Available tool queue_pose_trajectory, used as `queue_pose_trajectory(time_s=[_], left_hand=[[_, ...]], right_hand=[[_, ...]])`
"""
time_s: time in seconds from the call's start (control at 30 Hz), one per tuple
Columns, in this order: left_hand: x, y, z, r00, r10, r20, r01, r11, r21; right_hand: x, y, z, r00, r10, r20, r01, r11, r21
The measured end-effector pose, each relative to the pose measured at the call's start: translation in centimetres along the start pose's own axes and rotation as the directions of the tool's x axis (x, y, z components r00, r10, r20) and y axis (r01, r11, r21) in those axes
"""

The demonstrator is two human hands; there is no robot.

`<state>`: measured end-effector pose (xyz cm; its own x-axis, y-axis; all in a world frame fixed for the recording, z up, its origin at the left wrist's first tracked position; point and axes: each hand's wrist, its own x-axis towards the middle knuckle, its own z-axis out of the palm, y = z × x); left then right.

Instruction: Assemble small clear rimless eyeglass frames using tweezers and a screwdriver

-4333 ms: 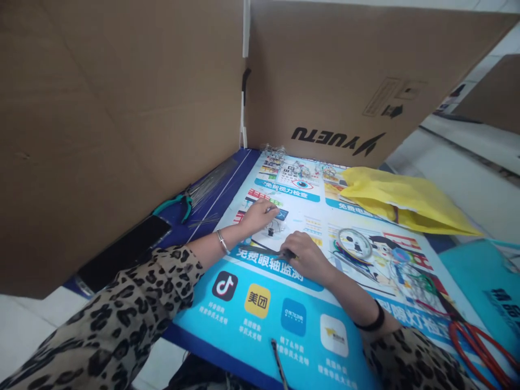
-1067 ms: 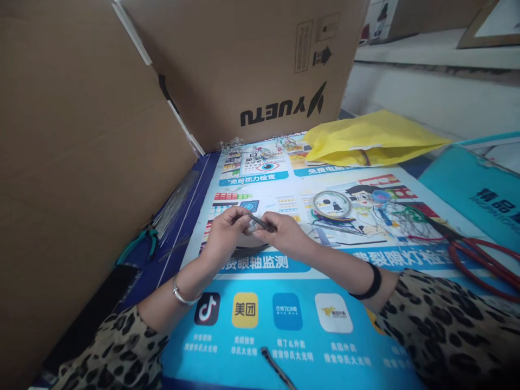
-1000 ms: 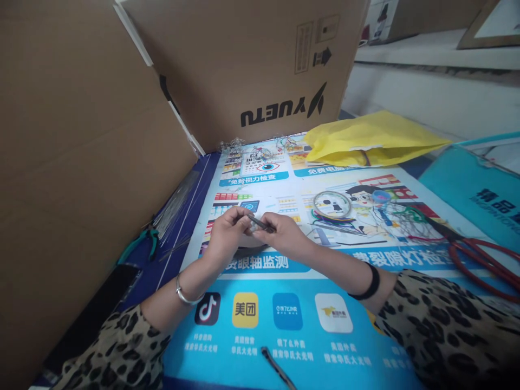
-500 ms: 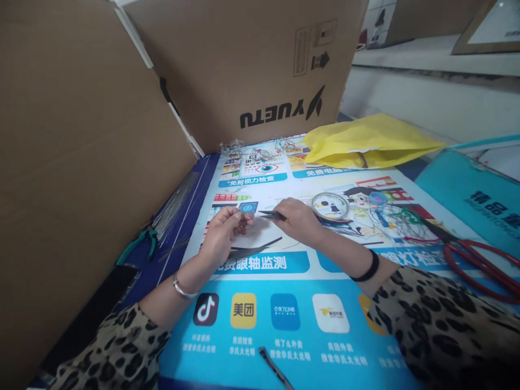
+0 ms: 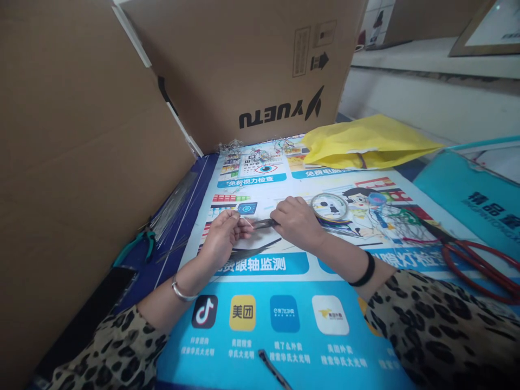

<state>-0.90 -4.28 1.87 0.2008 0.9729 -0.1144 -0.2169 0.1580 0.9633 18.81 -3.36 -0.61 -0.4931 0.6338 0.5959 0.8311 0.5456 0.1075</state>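
My left hand (image 5: 223,232) is closed, its thumb and fingertips pinching a thin pale wire (image 5: 246,221). In my right hand (image 5: 298,222) is a small dark pointed tool (image 5: 263,223), gripped by wrapped fingers. The tool points left, and its tip is at the wire by my left fingertips. Whether its jaws are closed on the wire is too small to tell. Both hands are over the printed mat (image 5: 244,341).
Right of my hands are a tape roll (image 5: 330,206), tangled wires (image 5: 406,225) and red-handled scissors (image 5: 483,265). A yellow bag (image 5: 365,141) lies behind. Teal pliers (image 5: 136,246) and straight wires (image 5: 173,208) are at left, beside cardboard (image 5: 244,59). A black strip (image 5: 274,369) lies in front.
My right hand has moved slightly left, bringing the tool's tip up to the wire at my left fingertips. My left fingers have shifted a little around the wire.
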Motion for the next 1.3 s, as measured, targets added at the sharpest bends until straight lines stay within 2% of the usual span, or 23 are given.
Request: queue_pose_trajectory(time_s=[0.3, 0.63, 0.93, 1.3], left_hand=[[-0.21, -0.02, 0.17, 0.996, -0.072, 0.044, 0.072, 0.997, 0.003], [-0.31, -0.2, 0.01, 0.993, -0.079, 0.092, 0.082, 0.996, -0.028], [-0.08, -0.33, 0.07, 0.993, -0.092, 0.072, 0.093, 0.996, -0.01], [-0.27, -0.2, 0.15, 0.982, -0.138, 0.125, 0.144, 0.989, -0.039]], right_hand=[[0.08, -0.06, -0.35, 0.998, -0.052, -0.038, 0.051, 0.998, -0.021], [0.26, -0.22, -0.54, 0.994, -0.075, -0.074, 0.072, 0.996, -0.046], [0.38, -0.33, -0.72, 0.995, -0.094, -0.04, 0.092, 0.995, -0.045], [0.2, -0.38, -0.52, 0.992, -0.122, -0.039, 0.122, 0.992, -0.018]])
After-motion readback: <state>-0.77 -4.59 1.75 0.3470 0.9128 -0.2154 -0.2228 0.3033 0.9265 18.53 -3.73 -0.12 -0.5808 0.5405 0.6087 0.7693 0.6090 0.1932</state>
